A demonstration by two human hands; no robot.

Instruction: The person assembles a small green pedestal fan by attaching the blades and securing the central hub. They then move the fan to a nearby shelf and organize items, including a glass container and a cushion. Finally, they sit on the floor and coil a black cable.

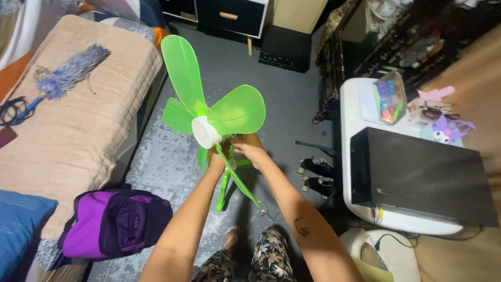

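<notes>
fan blade (209,112): green translucent blade set on a white hub, held up over the grey floor (292,104) in front of the person, hub about level with the hands.
left hand (218,159): behind and under the hub; grip looks wrapped on the part at the blade's back, fingers mostly hidden, probably steadying it.
right hand (252,149): just right of the hub, fingers curled narrow at the back of the blade set; what they pinch is hidden.
wires (266,211): thin leads dangle below the hands, so some motor part likely sits behind the hub.
bed (78,130): left, tan cover, a duster (73,70) lying on it.
backpack (117,222): purple, on the floor beside the bed.
table (355,156): white, right, carrying a black box (417,175).
</notes>
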